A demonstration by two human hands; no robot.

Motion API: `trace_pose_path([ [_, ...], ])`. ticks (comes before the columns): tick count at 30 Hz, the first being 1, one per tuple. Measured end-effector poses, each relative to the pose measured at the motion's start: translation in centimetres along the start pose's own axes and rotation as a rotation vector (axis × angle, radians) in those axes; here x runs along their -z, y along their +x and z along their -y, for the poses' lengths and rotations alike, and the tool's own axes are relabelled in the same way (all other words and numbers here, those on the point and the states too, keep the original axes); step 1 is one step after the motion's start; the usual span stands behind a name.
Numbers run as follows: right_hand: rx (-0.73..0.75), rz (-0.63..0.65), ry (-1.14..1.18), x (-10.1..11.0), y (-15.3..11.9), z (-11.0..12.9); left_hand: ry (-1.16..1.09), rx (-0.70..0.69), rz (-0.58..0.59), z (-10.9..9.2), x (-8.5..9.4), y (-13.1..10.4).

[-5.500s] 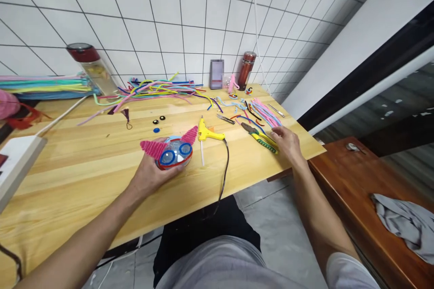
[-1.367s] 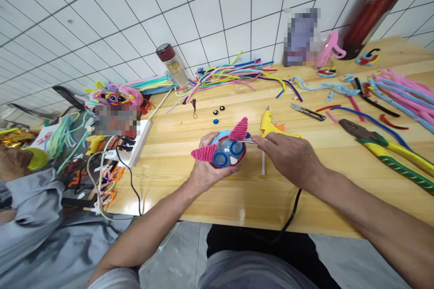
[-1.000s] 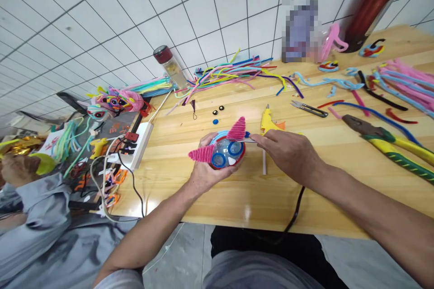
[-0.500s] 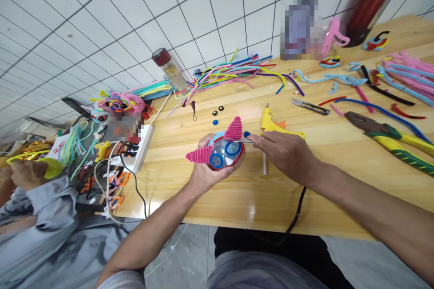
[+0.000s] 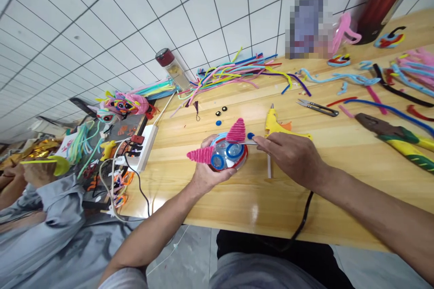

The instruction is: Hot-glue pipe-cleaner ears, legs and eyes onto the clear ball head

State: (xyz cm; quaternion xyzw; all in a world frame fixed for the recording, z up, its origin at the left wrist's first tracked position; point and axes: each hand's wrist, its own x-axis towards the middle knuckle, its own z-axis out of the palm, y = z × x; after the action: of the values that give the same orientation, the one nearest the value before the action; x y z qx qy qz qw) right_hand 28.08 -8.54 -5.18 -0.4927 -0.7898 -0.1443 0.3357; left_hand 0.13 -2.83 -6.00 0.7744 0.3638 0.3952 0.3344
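Observation:
My left hand (image 5: 206,174) is wrapped around a clear plastic ball ornament (image 5: 224,149) with two pink fuzzy ears (image 5: 236,131), blue rings like eyes, a small white triangle and a red band. Closed in a pinch, my right hand (image 5: 293,156) grips a thin metal tool (image 5: 249,143), its tip reaching the ornament's right side. What kind of tool it is cannot be made out. A dark blue disc (image 5: 251,136) is just beyond my right fingertips. Behind that hand lies a yellow glue gun (image 5: 272,122), partly covered, with a glue stick (image 5: 270,167) below.
Two black beads (image 5: 221,111) and a blue disc (image 5: 219,123) lie behind the ornament. Thread snips (image 5: 318,107), pliers (image 5: 389,133) and pipe cleaners (image 5: 230,74) spread across the table. At left are a power strip (image 5: 146,149) and another person's hand (image 5: 39,174) with something yellow.
The view has shifted slightly, so the table's things appear a little farther right. Both my hands keep their grips on the ornament and the tool. The other person's hands have moved.

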Motion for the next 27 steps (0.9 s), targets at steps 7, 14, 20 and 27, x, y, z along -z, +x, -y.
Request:
trace_pose_path([
  [7,0.013,-0.039,-0.010,0.1,0.4,0.3,-0.001,-0.034,0.000,0.4,0.0,-0.1],
  [14,0.024,-0.030,-0.005,0.2,0.5,0.5,0.028,-0.007,-0.001,0.8,0.0,-0.2],
  [20,0.027,-0.023,0.001,0.2,0.6,0.6,0.000,-0.059,0.000,1.0,-0.1,-0.2],
  [27,0.081,-0.074,-0.059,0.7,0.8,0.6,-0.032,-0.066,0.001,0.6,0.0,-0.1],
])
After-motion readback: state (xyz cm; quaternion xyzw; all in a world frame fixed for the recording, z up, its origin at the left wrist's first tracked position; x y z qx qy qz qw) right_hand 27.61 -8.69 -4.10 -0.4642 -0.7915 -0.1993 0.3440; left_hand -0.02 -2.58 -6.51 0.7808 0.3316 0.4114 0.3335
